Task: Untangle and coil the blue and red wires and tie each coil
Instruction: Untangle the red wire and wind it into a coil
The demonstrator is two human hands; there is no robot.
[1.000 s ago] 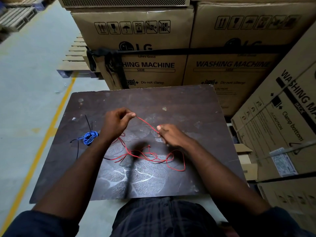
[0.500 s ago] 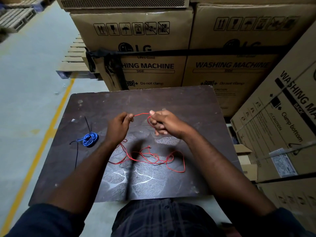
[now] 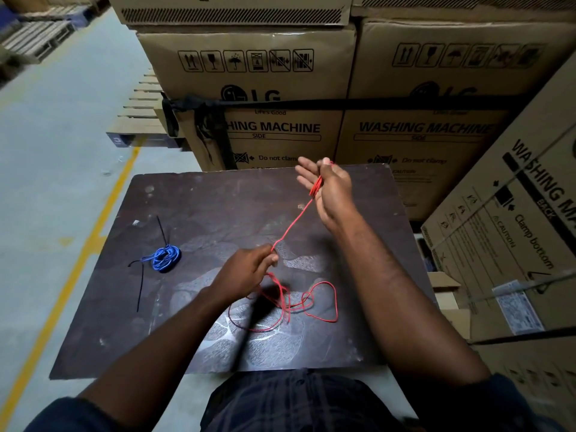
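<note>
The red wire [image 3: 294, 224] runs taut from my left hand up to my right hand. My right hand [image 3: 328, 190] is raised over the board's far edge, fingers fairly straight, with turns of red wire looped round it by the thumb. My left hand [image 3: 249, 271] pinches the wire lower down, near the board's middle. Loose red loops [image 3: 324, 302] lie tangled on the board below my left hand. The blue wire [image 3: 165, 258] lies as a small coil at the board's left, with a black tie [image 3: 162, 227] at it.
The dark board [image 3: 218, 201] lies on the grey floor. A second black tie [image 3: 140, 286] lies beside the blue coil. Stacked washing machine cartons [image 3: 280, 88] stand right behind and to the right [image 3: 514, 229]. A wooden pallet [image 3: 140, 113] and a yellow floor line [image 3: 93, 226] are at left.
My right hand has lifted away toward the far edge with red wire wound on it. My left hand dropped toward me, and the wire between them is now stretched straight.
</note>
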